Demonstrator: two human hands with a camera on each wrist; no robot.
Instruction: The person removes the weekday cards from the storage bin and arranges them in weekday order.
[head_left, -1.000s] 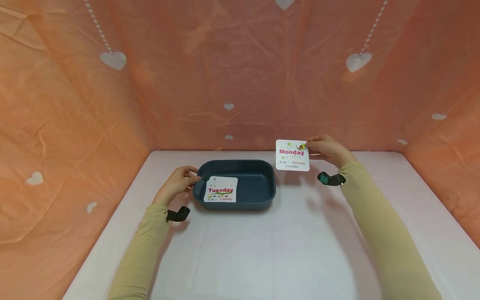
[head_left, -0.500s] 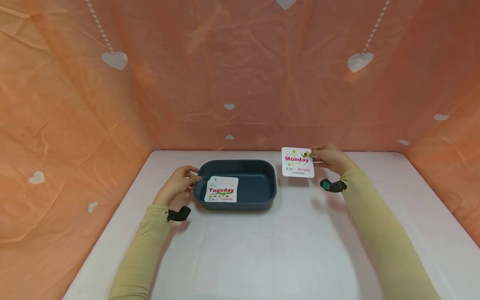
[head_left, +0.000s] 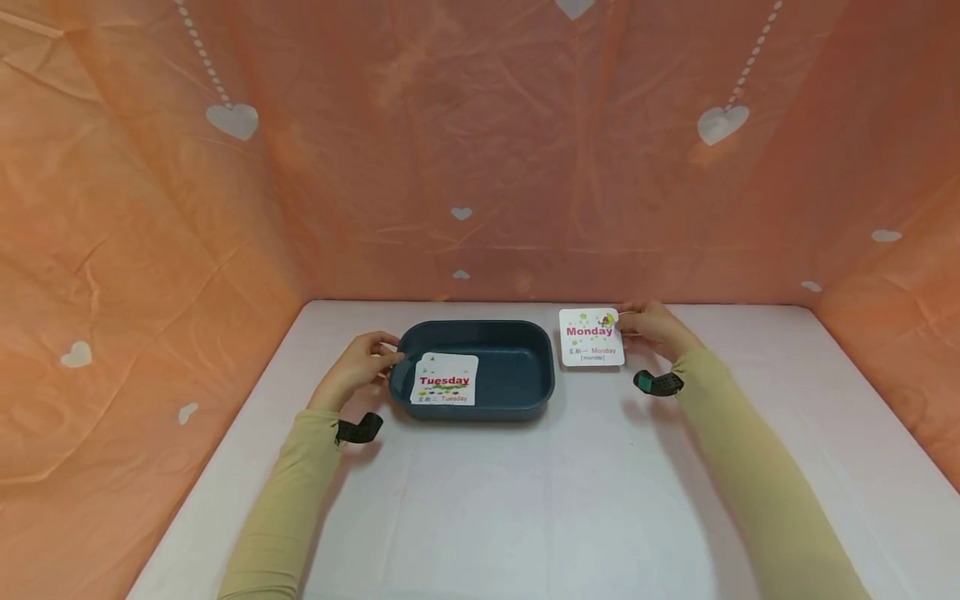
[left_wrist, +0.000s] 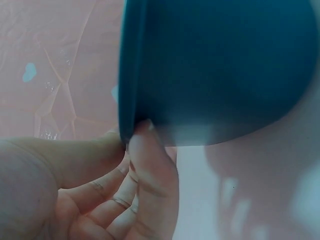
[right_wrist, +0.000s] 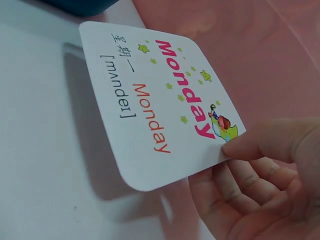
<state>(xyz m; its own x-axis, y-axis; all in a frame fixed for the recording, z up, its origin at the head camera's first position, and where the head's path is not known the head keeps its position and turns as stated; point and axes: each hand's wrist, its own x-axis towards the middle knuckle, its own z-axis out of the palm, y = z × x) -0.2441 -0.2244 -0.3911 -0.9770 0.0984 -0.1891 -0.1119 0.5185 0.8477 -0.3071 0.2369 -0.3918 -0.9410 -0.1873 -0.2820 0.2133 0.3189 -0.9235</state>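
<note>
A white flash card printed "Monday" [head_left: 591,337] is pinched at its right edge by my right hand [head_left: 654,327]. In the right wrist view the thumb lies on top of the card [right_wrist: 150,115] and the fingers curl beneath, with the card's shadow on the table below it. My left hand [head_left: 358,367] pinches the left rim of a dark blue tray [head_left: 517,412]. The left wrist view shows thumb and forefinger on the tray's rim [left_wrist: 131,75]. Inside the tray, at its left, lie flash cards, the top one reading "Tuesday" [head_left: 444,381].
A white table [head_left: 480,508] spreads in front of the tray. Behind and at both sides hangs an orange sheet [head_left: 480,150] with pale hearts. Black bands with small devices sit on both wrists, such as the left wrist device [head_left: 360,428].
My right hand has lowered the Monday card toward the table, right of the tray, after a small shift right and back left. The left hand and tray stay put.
</note>
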